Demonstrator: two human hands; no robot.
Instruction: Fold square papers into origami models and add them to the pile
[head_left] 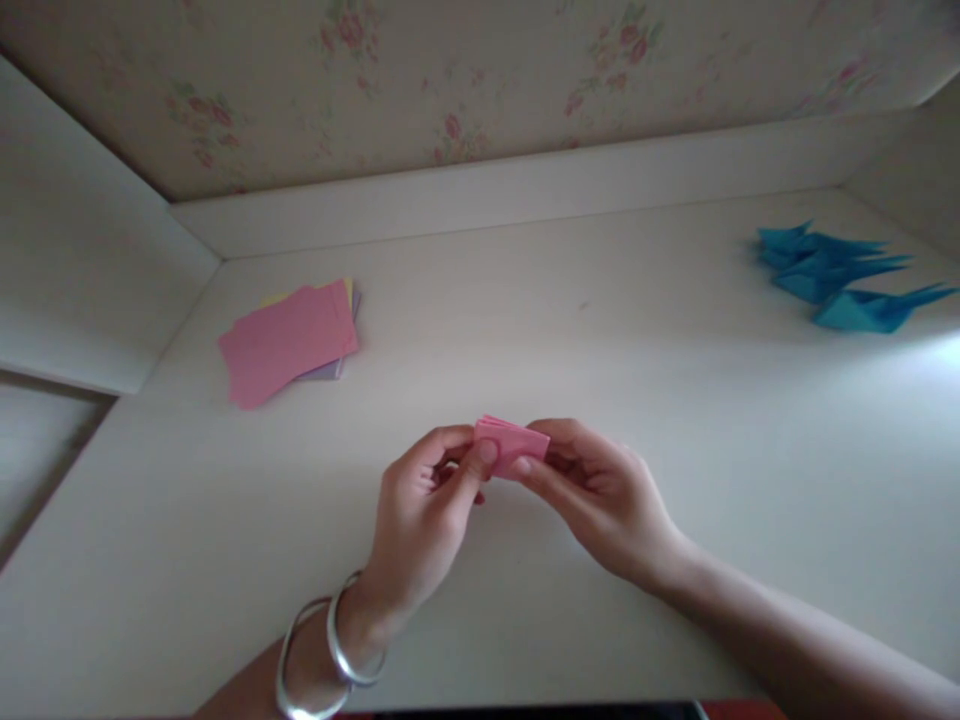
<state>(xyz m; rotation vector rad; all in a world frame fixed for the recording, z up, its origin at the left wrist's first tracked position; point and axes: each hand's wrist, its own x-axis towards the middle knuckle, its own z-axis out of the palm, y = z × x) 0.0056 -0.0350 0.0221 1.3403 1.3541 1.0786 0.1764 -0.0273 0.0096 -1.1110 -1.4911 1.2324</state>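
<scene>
The white tabletop [525, 620] spreads from six o'clock under both hands. At eight o'clock of the folded pink paper [517, 440], the left hand [420, 510] wears silver bangles [332, 635]; the right hand [615, 500] is at four. Their fingers [454, 438] are pinched closed on the paper's opposite ends. Farther off lie stacked pink sheets [289, 345] at ten and blue folded papers [855, 313] at two. Beyond, at twelve, a white board [525, 195] edges floral wallpaper [517, 70].
</scene>
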